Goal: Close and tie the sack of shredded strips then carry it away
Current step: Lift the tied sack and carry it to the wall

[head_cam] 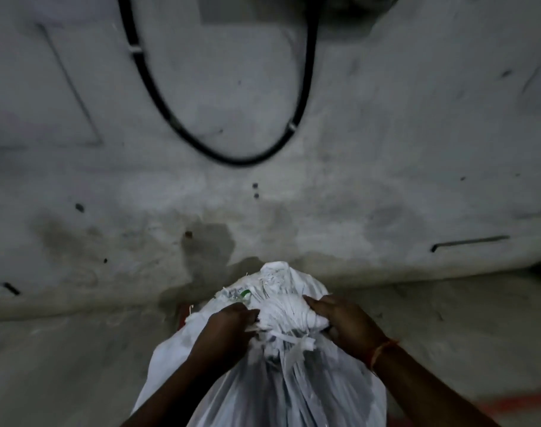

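**Sack neck gripped by 2 hands before a stained wall**

A white woven sack [263,386] is seen at the bottom centre of the head view, standing upright near the foot of a grey, stained wall [386,149]. Its neck is gathered into a bunched top [278,291], and a pale tie [294,337] is wrapped around the gather. The left hand [223,331] is pressed against the left side of the neck, its fingers [247,312] clenched on the bunched fabric. The right hand [343,322] is set on the right side of the neck, its fingers [315,303] closed over the same bunch. A reddish thread band [381,349] is worn on the right wrist. A black cable [177,124] is looped on the wall above. The concrete floor [63,365] is dimly lit, and the whole view is blurred.
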A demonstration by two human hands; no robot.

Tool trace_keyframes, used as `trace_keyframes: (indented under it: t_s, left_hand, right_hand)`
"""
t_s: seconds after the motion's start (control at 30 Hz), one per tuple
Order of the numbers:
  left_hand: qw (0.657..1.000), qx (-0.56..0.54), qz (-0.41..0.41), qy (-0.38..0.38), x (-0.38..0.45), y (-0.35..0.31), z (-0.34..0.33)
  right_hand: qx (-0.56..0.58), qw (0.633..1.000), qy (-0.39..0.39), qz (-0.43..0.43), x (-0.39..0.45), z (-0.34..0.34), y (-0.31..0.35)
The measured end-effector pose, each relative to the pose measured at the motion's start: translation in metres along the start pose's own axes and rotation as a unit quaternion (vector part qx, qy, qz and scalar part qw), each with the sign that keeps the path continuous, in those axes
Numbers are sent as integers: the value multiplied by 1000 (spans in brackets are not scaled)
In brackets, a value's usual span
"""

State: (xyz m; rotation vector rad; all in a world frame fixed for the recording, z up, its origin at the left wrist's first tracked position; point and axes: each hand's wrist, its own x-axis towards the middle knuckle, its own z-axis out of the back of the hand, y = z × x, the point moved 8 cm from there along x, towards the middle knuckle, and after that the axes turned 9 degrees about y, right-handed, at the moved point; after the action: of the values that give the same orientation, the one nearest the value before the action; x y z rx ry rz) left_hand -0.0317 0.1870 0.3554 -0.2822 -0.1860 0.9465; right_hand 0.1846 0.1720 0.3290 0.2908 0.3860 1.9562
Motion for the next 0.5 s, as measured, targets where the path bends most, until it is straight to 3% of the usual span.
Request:
trace_keyframes:
  t_s: [0.13, 0.27, 0.4, 0.5]
  left_hand:
    - [999, 9, -18, -26, 23, -63, 105]
    - [997, 35, -46, -44, 57, -123, 177]
    - [988, 99, -96, -74, 91, -190, 215]
    - [987, 89, -99, -86, 118, -236, 225]
  right_hand:
    - [-44, 997, -59, 23, -15, 130, 27]
    - [-69, 995, -70, 14, -30, 234, 31]
    - [-82, 991, -109, -6, -56, 308, 4]
    - [-79, 990, -116, 1, -83, 351, -19]
